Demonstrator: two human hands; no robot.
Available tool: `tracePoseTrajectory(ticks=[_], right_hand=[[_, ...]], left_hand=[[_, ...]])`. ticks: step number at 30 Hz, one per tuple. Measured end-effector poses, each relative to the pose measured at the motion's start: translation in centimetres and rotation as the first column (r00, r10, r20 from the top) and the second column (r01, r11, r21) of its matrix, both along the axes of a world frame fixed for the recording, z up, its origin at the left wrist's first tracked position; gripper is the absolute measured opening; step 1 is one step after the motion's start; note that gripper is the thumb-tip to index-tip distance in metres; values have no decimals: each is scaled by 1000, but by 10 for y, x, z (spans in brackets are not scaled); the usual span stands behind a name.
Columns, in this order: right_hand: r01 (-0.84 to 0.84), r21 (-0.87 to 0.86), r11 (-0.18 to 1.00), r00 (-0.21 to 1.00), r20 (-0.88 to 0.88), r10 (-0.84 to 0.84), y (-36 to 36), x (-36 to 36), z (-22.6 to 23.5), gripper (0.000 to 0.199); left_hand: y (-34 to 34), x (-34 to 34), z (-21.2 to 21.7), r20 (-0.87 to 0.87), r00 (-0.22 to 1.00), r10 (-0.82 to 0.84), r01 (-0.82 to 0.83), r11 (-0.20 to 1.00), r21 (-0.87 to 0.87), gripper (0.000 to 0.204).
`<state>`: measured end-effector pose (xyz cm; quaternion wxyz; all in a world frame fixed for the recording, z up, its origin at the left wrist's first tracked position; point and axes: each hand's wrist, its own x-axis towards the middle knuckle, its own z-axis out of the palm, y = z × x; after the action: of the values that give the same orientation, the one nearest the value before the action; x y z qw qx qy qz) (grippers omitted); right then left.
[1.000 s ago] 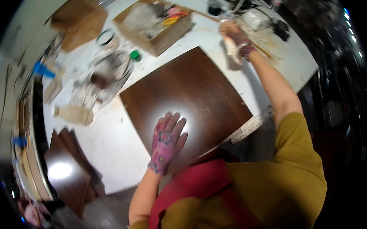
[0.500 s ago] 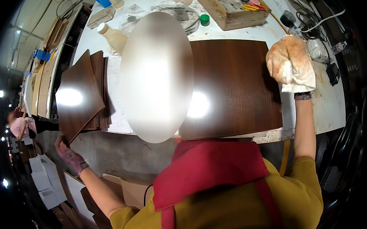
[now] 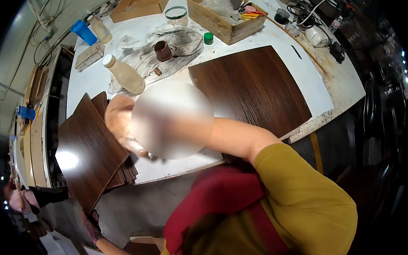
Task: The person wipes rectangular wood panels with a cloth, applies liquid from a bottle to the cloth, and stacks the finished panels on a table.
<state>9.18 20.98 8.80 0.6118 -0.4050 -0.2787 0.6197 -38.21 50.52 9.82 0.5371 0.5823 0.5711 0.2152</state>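
At the lower left, my left hand in a stained purple glove has its fingers closed on the near corner of a dark brown wood-grain panel. This panel lies askew on a stack of similar panels and overhangs the table's front edge. My right forearm reaches across to the left. A pale blur hides most of my right hand, which is at a stained orange-white cloth by the panel's right edge. Another brown panel lies flat on the table, right of the blur.
Behind the cloth stands a cream bottle with a white cap. Farther back are a crumpled grey rag, a brown cup, a green-lidded jar and a wooden box of tools. Cables lie at the back right.
My right hand and the cloth have swung from the far right across to the stack on the left. My left hand stays on the panel corner. The view has turned.
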Motion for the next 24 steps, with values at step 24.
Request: tracePoseTrajectory(ticks=[24], right_hand=[[227, -85, 970, 974, 31, -225, -63, 0, -26, 47]], left_hand=[[-137, -92, -49, -161, 951, -263, 281, 524, 804, 46]])
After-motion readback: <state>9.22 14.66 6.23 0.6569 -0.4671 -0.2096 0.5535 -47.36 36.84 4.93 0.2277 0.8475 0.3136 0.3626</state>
